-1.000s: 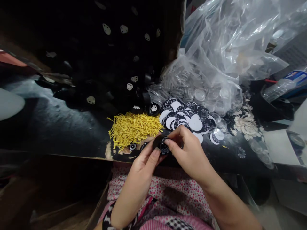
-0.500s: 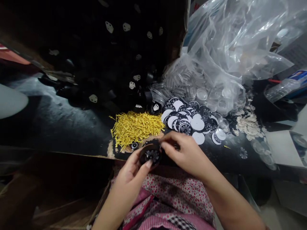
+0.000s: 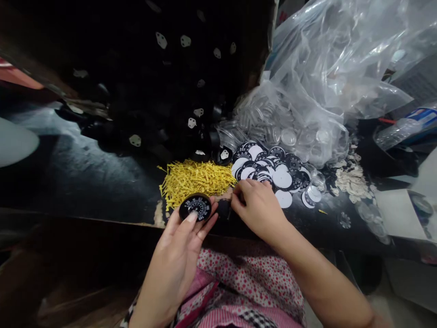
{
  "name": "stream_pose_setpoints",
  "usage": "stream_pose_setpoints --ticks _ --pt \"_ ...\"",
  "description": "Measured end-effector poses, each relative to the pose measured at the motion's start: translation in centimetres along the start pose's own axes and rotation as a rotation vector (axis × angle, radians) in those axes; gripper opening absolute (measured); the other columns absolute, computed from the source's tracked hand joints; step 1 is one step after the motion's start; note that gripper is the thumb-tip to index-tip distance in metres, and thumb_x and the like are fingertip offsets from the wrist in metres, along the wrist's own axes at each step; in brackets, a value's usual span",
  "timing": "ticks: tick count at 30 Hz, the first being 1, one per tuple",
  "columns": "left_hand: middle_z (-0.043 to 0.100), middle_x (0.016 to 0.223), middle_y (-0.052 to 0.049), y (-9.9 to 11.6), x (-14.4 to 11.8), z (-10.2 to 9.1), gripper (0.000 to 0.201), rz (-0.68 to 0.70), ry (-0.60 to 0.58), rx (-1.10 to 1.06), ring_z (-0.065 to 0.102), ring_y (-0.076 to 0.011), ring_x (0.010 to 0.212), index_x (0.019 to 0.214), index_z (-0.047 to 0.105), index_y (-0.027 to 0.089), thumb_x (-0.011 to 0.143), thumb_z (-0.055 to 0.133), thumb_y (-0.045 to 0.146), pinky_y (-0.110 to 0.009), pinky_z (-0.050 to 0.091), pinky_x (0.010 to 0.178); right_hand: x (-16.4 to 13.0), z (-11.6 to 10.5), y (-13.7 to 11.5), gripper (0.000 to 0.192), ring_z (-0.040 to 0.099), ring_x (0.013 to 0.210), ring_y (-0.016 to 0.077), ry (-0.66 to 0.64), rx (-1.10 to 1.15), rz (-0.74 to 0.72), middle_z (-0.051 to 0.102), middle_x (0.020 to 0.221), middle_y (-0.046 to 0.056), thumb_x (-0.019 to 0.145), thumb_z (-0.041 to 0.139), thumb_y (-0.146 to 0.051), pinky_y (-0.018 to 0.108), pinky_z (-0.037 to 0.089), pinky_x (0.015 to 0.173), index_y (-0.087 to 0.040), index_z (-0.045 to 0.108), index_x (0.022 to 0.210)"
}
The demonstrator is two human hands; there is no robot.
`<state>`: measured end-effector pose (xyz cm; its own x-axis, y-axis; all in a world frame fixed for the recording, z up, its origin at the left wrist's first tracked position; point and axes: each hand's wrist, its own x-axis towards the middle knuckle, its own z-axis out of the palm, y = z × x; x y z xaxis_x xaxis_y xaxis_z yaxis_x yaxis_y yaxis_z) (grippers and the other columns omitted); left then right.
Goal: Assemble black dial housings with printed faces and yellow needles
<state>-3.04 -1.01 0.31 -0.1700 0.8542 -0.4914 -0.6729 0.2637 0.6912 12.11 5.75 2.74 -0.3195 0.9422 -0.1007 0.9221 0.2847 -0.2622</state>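
My left hand grips a round black dial with white numbers on its face, the thumb pressed on the dial's front. My right hand is closed at the table's front, its thumb and fingers bent together beside a small dark object; what they pinch, if anything, is hidden. Just beyond the dial lies a heap of small yellow pointers. Past my right hand is a pile of printed disc faces, some showing black scales and others white backs.
A plastic bag of clear round covers stands behind the discs. To the right are beige plates and a white box. A large dark box with black parts and small pale plates fills the back left.
My left hand has moved left and up, turning the dial's numbered face into view. My right hand has separated from it and shifted slightly, staying closed.
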Motion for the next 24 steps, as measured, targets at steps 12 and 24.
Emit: stream_pose_setpoints --ticks 12,24 --pt "0.071 0.119 -0.012 -0.6 0.0 0.7 0.027 0.000 -0.007 -0.015 0.063 -0.0269 0.117 0.112 0.067 0.019 0.087 0.066 0.027 -0.041 0.051 0.102 1.0 0.6 0.1 0.018 0.064 0.080 0.0243 0.078 -0.134 -0.024 0.070 0.086 0.007 0.094 0.051 -0.025 0.037 0.031 0.073 -0.016 0.063 0.086" --pt "0.073 0.115 -0.011 -1.0 0.2 2.7 0.022 0.073 -0.084 -0.067 0.062 -0.0253 0.119 0.109 0.070 0.018 0.089 0.064 0.026 -0.036 0.048 0.106 -2.6 0.1 1.3 0.008 0.060 0.079 0.0172 0.205 0.427 -0.032 0.068 0.086 0.002 0.090 0.058 -0.017 0.032 0.038 0.076 -0.019 0.063 0.085"
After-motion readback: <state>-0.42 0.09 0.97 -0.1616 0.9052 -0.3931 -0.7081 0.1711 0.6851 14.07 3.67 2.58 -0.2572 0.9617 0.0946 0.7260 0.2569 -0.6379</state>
